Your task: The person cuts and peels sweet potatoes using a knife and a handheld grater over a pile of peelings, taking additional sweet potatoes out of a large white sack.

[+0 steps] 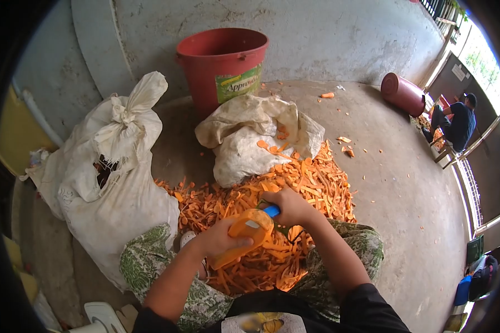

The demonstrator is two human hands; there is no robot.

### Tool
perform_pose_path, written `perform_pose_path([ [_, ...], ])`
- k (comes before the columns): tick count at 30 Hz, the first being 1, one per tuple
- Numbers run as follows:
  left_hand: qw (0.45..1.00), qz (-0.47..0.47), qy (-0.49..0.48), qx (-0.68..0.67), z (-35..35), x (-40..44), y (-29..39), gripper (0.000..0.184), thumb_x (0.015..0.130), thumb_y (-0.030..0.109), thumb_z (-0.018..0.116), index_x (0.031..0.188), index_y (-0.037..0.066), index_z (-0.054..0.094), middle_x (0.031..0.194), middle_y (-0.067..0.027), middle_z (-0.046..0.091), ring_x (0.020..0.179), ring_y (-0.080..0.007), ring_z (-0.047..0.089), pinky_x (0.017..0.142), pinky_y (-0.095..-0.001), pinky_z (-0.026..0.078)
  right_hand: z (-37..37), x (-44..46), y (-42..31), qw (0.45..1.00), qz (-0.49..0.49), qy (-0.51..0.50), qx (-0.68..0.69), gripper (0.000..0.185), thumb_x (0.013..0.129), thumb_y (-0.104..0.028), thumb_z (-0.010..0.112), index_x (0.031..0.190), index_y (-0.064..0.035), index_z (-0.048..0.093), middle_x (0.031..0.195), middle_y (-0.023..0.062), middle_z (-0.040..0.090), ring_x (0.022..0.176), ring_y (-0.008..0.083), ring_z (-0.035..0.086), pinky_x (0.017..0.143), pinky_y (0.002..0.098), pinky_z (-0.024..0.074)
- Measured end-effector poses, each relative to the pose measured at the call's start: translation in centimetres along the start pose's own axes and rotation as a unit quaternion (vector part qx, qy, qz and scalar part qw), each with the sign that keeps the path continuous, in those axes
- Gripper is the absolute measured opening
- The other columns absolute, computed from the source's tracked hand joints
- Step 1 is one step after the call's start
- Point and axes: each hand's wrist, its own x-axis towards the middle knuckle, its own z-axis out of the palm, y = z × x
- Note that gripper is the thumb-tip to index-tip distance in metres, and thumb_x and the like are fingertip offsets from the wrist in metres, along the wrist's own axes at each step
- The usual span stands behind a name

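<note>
My left hand [221, 240] is wrapped round a large orange piece [250, 226] with a peeled, flat surface. My right hand [290, 208] grips the blue handle [272, 211] of a tool beside it; the tool's working end is hard to make out against the orange piece. Both hands are over a wide heap of orange strips and slices [322, 183] lying on the floor between my knees. An open whitish sack [244, 150] rests at the far edge of the heap, with a few orange slices on it.
A tied, bulging white sack [122, 222] stands at the left. Behind the open sack is a red tub [205, 72] against the wall. Far right, a person [460, 125] sits near a tipped red barrel [400, 91]. Orange scraps dot the concrete floor [405, 222].
</note>
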Motion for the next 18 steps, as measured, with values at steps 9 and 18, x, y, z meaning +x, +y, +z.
perform_pose_path([
  [9, 0.963, -0.026, 0.029, 0.265, 1.3, -0.3, 2.1, 0.049, 0.070, 0.032, 0.073, 0.106, 0.004, 0.055, 0.085, -0.0080, 0.063, 0.072, -0.0179, 0.061, 0.070, -0.0320, 0.048, 2.3, 0.9, 1.6, 0.997, 0.065, 0.037, -0.004, 0.015, 0.067, -0.015, 0.061, 0.079, -0.0061, 0.058, 0.066, 0.0152, 0.059, 0.062, 0.0316, 0.059, 0.057, 0.0391, 0.0453],
  [18, 0.943, 0.204, 0.203, -0.170, -0.4, 2.4, -0.5, 0.054, 0.078, 0.035, 0.062, 0.120, 0.006, 0.045, 0.104, -0.0110, 0.058, 0.098, -0.0226, 0.055, 0.087, -0.0347, 0.042, 9.3, 1.1, 5.7, 0.902, 0.393, -0.175, 0.024, 0.028, 0.080, -0.022, 0.049, 0.087, 0.0021, 0.062, 0.077, 0.0182, 0.062, 0.071, 0.0304, 0.062, 0.061, 0.0410, 0.0484],
])
